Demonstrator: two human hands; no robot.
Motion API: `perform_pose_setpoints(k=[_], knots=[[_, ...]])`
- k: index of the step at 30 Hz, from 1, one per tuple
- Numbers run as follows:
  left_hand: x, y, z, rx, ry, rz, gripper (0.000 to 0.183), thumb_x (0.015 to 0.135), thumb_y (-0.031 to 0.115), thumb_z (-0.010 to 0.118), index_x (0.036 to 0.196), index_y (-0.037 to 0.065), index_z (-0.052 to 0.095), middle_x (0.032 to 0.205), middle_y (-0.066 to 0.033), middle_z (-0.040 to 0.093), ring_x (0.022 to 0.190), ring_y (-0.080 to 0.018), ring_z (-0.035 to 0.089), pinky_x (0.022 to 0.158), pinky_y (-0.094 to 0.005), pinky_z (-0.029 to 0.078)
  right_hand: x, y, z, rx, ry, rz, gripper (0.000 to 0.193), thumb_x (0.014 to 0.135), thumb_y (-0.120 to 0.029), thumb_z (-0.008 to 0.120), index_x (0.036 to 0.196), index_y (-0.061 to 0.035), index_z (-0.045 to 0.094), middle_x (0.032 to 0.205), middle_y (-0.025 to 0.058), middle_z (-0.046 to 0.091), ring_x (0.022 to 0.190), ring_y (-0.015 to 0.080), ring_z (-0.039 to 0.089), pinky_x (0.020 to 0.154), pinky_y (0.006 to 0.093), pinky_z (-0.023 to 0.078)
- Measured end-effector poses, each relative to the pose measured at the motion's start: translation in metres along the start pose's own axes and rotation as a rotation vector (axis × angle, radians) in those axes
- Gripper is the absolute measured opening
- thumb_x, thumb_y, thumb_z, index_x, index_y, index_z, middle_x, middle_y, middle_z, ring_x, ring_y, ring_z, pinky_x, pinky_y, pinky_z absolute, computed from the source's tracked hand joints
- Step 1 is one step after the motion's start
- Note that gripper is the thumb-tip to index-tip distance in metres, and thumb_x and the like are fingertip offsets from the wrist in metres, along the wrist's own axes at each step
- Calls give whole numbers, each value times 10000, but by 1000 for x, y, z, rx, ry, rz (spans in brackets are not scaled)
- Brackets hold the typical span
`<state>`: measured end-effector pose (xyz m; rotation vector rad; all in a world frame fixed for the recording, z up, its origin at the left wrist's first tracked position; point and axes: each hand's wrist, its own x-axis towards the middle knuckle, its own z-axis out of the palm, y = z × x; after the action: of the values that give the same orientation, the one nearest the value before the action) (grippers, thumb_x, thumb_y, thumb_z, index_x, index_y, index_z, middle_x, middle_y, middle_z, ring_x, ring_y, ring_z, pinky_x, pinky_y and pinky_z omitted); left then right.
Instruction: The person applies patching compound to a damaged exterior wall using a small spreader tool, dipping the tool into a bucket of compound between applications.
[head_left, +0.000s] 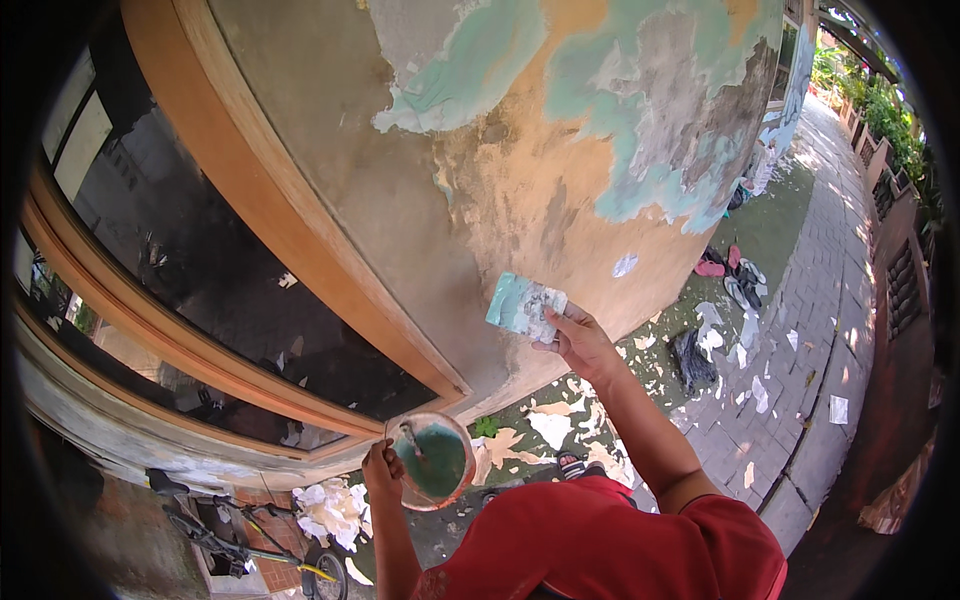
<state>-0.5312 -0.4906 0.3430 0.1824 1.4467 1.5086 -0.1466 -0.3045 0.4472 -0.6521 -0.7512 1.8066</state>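
Observation:
My right hand [578, 348] pinches a flat, rectangular scraper [512, 298] smeared with teal and grey-white material. It is held up in front of the wall [545, 225]; whether it touches the surface I cannot tell. The wall carries patches of peeling teal, bare grey and orange-tan. Lower down, my left hand [382, 470] is closed on the near-left rim of a round bucket [470, 458]. Green-grey contents lie inside the bucket. A dark, thin handle [413, 440] leans in it, its lower end hidden.
An orange-framed window [300, 210] bounds the wall at left. Paint flakes [550, 428] litter the ground. Sandals [742, 285] and a black plastic bag [692, 360] lie to the right, beside a paved path [800, 290]. A bicycle [250, 545] stands at lower left.

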Motion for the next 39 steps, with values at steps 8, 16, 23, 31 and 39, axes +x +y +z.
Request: perform_pose_setpoints(k=[8, 16, 23, 31, 39], knots=[[8, -29, -63, 39, 206, 5, 195, 903, 234, 599, 925, 40, 596, 611, 45, 356, 441, -73, 287, 400, -269, 195, 14, -46, 20, -67, 46, -298, 345, 994, -124, 627, 1325, -47, 574, 1204, 56, 684, 1075, 172, 673, 873, 377, 582], [8, -48, -100, 58, 352, 0, 248, 884, 285, 581, 937, 44, 605, 624, 49, 328, 463, -79, 293, 414, -278, 218, 52, -73, 57, -458, 260, -840, 283, 977, -61, 641, 1256, -12, 649, 1156, 80, 706, 1064, 138, 667, 879, 340, 579], [8, -47, -106, 48, 301, 27, 238, 911, 268, 546, 935, 36, 589, 615, 48, 311, 450, -76, 274, 403, -270, 217, 83, -78, 102, -1104, 510, -1566, 471, 860, 47, 590, 1311, -76, 647, 1331, 102, 649, 1269, 323, 595, 965, 377, 535], [11, -56, -104, 47, 301, -6, 247, 919, 285, 550, 950, 44, 593, 619, 55, 304, 460, -75, 280, 413, -268, 218, 116, -41, 109, -1389, 500, -1462, 518, 789, 30, 638, 1286, -113, 665, 1360, 64, 630, 1269, 350, 583, 969, 381, 546], [25, -61, -116, 43, 323, -41, 208, 885, 270, 586, 901, 63, 601, 613, 51, 328, 444, -83, 276, 401, -275, 197, 82, -66, 102, -1285, 569, -1559, 506, 805, 19, 602, 1296, -92, 652, 1389, 81, 609, 1315, 386, 535, 908, 402, 551]])
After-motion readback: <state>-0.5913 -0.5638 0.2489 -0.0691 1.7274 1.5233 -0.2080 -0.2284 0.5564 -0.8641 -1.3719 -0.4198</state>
